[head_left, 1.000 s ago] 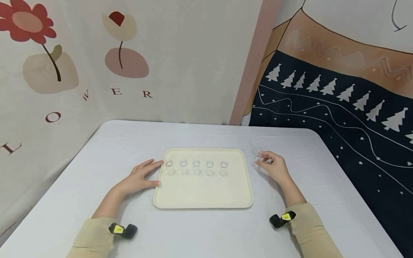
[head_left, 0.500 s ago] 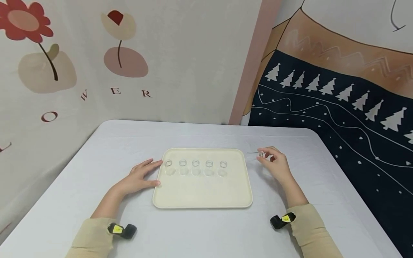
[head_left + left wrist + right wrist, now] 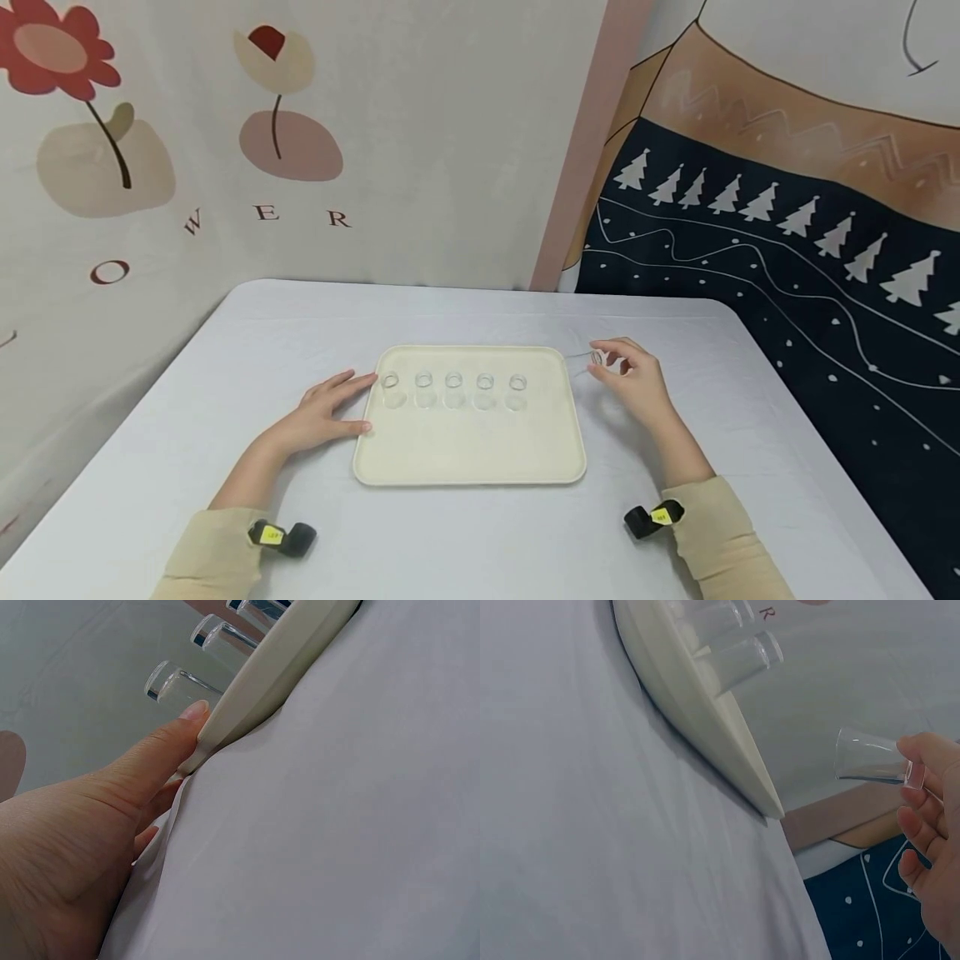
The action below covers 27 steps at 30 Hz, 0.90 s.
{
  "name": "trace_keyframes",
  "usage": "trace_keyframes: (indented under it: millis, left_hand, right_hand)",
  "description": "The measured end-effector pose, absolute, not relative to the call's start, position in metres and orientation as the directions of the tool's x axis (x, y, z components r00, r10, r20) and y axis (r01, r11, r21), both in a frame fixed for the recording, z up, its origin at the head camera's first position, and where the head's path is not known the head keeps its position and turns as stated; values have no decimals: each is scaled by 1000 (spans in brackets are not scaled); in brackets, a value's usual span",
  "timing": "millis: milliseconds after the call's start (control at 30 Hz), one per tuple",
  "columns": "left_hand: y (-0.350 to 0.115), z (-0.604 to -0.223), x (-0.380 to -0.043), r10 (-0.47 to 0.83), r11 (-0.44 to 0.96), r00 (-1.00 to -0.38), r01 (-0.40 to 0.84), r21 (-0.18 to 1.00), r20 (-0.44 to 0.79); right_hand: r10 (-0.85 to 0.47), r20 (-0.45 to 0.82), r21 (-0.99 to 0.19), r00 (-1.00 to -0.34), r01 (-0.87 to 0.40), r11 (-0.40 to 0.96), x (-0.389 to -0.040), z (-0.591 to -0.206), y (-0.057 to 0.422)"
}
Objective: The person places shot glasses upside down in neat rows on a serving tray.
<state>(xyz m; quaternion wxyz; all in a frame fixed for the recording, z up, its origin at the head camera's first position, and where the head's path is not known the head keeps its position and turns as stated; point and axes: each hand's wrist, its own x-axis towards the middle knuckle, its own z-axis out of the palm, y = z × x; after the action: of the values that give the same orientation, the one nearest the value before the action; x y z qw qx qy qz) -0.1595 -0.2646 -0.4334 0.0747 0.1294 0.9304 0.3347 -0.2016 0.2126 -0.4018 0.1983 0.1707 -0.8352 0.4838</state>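
Several small clear shot glasses [image 3: 453, 392] stand in a row on a cream tray [image 3: 468, 467], thick bases up. Another clear shot glass [image 3: 871, 759] is in my right hand [image 3: 637, 383], off the tray's right edge. Thumb and fingers pinch it by its base, and it lies on its side with the wide mouth toward the tray. My left hand [image 3: 321, 417] rests at the tray's left edge with fingers spread. Its thumb touches the rim in the left wrist view; the other fingers are partly hidden there.
The tray lies on a table with a white cloth [image 3: 465, 542]. Behind stands a pale hanging with printed flowers [image 3: 450, 167], and at the right a dark hanging with white trees [image 3: 750, 275].
My right hand has lifted the shot glass slightly, turned it on its side and moved a little left toward the tray. The left hand and the tray stay put.
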Motion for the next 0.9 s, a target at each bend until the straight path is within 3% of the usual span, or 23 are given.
trace_keyframes:
  millis: [433, 900]
  left_hand:
    - [-265, -433, -158, 294, 739, -955, 196, 644, -47]
    - [-264, -433, -158, 290, 743, -956, 193, 641, -48]
  right_hand:
    - [-186, 463, -741, -867, -494, 455, -190, -395, 190]
    - [-285, 406, -756, -868, -494, 429, -192, -414, 179]
